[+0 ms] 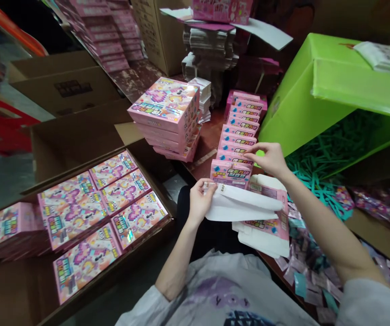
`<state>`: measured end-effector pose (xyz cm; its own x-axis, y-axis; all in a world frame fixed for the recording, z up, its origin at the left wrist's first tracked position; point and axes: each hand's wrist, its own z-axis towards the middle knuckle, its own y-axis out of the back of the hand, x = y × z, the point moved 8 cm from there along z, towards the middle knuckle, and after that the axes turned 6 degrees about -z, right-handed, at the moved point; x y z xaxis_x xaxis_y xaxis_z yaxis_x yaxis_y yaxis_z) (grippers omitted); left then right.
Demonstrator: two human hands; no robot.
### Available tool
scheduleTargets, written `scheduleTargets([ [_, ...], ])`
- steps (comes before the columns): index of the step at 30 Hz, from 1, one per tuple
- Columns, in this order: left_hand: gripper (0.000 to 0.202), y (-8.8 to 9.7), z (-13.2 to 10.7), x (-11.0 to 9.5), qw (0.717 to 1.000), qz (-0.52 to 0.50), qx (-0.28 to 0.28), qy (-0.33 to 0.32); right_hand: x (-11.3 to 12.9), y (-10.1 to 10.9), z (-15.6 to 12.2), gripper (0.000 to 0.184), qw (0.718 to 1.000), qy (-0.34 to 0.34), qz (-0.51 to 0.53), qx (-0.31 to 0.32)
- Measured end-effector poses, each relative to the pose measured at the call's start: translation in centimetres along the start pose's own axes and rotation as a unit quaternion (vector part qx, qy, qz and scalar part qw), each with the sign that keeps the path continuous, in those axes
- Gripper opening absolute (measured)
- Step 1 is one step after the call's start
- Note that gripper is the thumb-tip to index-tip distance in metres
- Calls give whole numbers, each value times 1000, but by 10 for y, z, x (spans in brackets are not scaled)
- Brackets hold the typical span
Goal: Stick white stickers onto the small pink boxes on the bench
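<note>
White card (242, 206), long and folded-looking, is pinched by one end between the thumb and fingers of my left hand (200, 203). Its long axis runs from that grip off to my right, dipping slightly, and its free end lies over the open pink-and-white carton (283, 217) in front of me, below my right forearm.

My right hand (270, 158) is farther forward, thumb and fingertips drawn narrow at the right edge of the row of slim pink boxes (230, 168). I cannot tell whether they grip a box or only touch one. The row's long axis runs away from me, leaning a little right at its far end, so it crosses the line of the card. Its nearest box stands just beyond my left hand, ahead and to the right; the boxes at my right fingertips lie to the left of that hand.

Well off to the left, larger pink boxes (74, 208) fill part of a brown cardboard box (76, 129); to the right, turquoise paper shreds (334, 156) spill from a lime-green box (292, 97).
</note>
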<state>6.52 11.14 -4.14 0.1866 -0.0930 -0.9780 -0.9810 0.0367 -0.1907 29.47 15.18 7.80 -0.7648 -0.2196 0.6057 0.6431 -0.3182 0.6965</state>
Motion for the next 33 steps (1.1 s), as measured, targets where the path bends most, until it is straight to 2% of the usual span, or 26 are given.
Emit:
scheduleTargets([
  [5, 20, 2, -4, 6, 1000, -2, -7, 15, -14, -29, 18, 10, 995, 10, 1, 95],
  [8, 21, 3, -5, 6, 1000, -3, -4, 25, -14, -41, 18, 10, 991, 60, -34, 115],
  [12, 21, 2, -4, 5, 1000, 0, 0, 25, -7, -46, 12, 14, 970, 187, -133, 81],
  [14, 20, 1, -5, 4, 1000, 3, 2, 21, -8, -46, 7, 15, 963, 215, -157, 52],
  [17, 20, -1, -6, 5, 1000, 3, 6, 19, -15, -45, 3, 17, 972, 198, -128, 14],
  [20, 20, -3, -6, 7, 1000, 3, 8, 21, -24, -46, 5, 24, 983, 151, -101, 15],
  [23, 20, -4, -5, 10, 1000, 4, 9, 23, -19, -37, 7, 38, 980, 132, -150, -1],
  [25, 23, -5, -5, 11, 999, -5, 11, 30, -6, -16, 2, 44, 975, 107, -183, -71],
  [27, 25, -7, -7, 10, 999, -17, 13, 41, 15, 6, -11, 33, 971, 88, -176, -134],
  [28, 25, -8, -8, 9, 999, -22, 14, 44, 28, 11, -20, 27, 974, 92, -155, -135],
  [29, 25, -10, -9, 6, 998, -26, 15, 46, 41, 10, -29, 22, 980, 106, -131, -107],
  [31, 24, -13, -12, -2, 998, -32, 20, 41, 61, -5, -48, 18, 988, 129, -80, 10],
  [33, 23, -17, -13, -10, 999, -32, 29, 28, 66, -23, -65, 16, 987, 108, -30, 113],
])
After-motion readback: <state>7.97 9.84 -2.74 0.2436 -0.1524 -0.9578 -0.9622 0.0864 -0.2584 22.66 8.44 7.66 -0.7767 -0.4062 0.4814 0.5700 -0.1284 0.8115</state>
